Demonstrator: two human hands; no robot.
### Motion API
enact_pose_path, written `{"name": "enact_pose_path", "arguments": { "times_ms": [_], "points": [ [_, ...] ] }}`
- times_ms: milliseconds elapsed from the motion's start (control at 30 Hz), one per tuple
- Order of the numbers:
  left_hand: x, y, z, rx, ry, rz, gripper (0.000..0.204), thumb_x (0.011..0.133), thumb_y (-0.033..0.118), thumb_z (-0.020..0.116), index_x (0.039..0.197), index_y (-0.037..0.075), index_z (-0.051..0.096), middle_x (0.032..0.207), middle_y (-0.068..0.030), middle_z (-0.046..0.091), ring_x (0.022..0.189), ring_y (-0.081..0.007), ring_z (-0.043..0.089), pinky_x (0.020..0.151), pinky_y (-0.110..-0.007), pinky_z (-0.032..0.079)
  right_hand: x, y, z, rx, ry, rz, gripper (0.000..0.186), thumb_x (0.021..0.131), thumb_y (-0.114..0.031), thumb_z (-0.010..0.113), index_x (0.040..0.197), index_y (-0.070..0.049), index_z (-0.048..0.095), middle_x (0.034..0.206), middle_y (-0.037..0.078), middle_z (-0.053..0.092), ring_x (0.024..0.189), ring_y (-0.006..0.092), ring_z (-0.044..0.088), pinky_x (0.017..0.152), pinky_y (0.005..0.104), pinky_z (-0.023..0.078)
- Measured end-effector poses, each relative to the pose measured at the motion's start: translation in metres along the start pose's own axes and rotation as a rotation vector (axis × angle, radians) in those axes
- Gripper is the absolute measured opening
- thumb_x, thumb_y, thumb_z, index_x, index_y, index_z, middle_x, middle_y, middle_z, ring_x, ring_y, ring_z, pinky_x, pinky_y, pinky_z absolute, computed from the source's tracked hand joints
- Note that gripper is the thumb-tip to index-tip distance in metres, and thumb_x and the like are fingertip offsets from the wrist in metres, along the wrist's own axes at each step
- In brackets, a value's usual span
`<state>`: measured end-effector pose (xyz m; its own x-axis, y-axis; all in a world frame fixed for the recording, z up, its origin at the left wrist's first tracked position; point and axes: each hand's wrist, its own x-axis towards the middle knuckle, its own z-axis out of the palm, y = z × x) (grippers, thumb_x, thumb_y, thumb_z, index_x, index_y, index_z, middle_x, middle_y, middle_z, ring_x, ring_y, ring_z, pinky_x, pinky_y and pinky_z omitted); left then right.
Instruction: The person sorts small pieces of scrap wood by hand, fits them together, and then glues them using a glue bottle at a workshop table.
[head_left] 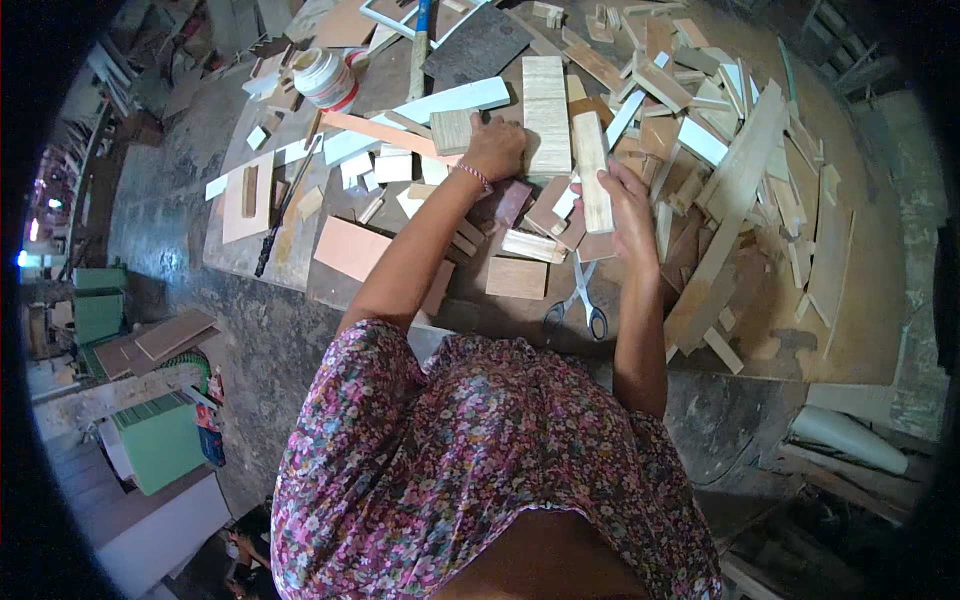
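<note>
My left hand (496,150), with a braided band at its wrist, is closed at the right edge of a squarish grained wooden block (455,132). The fingertips curl at the block's upper corner; the palm side is hidden. In my right hand (630,205) is a pale, narrow wooden block (592,175), held upright with the thumb across its face. Between the hands lies a longer striped wooden board (545,115). Scissors (577,305) with dark handles lie near the table's front edge, below a small brown wooden rectangle (516,278).
A heap of wood offcuts (690,90) covers the table's right side, with long planks (735,200) slanting through it. At the back left stand a white tub (325,80) and a blue-handled brush (422,25). A dark stick (285,215) lies left, near a peach-coloured panel (352,248).
</note>
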<state>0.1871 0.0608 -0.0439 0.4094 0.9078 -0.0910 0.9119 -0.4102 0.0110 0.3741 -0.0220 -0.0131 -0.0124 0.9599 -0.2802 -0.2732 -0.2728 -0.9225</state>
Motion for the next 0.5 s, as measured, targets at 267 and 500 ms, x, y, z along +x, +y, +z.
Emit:
{"name": "enact_pose_path", "arguments": {
  "times_ms": [267,500],
  "points": [
    [0.004,-0.032,-0.034,-0.194,0.117,0.211,0.028,0.06,0.016,0.066,0.08,-0.001,0.058,0.081,-0.0201,0.059,0.082,-0.034,0.056,0.07,-0.037,0.045,0.004,-0.006,0.012,0.063,0.041,-0.124,0.028,0.084,-0.016,0.046,0.106,0.001,0.047,0.093,0.015,0.055,0.081,0.0238,0.06,0.064,0.0333,0.051],
    [-0.066,-0.042,-0.045,-0.659,0.331,-0.114,0.031,0.063,0.013,0.064,0.085,-0.006,0.058,0.08,-0.0244,0.058,0.078,-0.0337,0.058,0.069,-0.037,0.046,-0.012,-0.001,0.048,0.19,-0.099,-0.098,0.035,0.085,-0.023,0.045,0.109,0.002,0.044,0.091,0.016,0.056,0.078,0.0245,0.06,0.061,0.0306,0.05]
  ]
}}
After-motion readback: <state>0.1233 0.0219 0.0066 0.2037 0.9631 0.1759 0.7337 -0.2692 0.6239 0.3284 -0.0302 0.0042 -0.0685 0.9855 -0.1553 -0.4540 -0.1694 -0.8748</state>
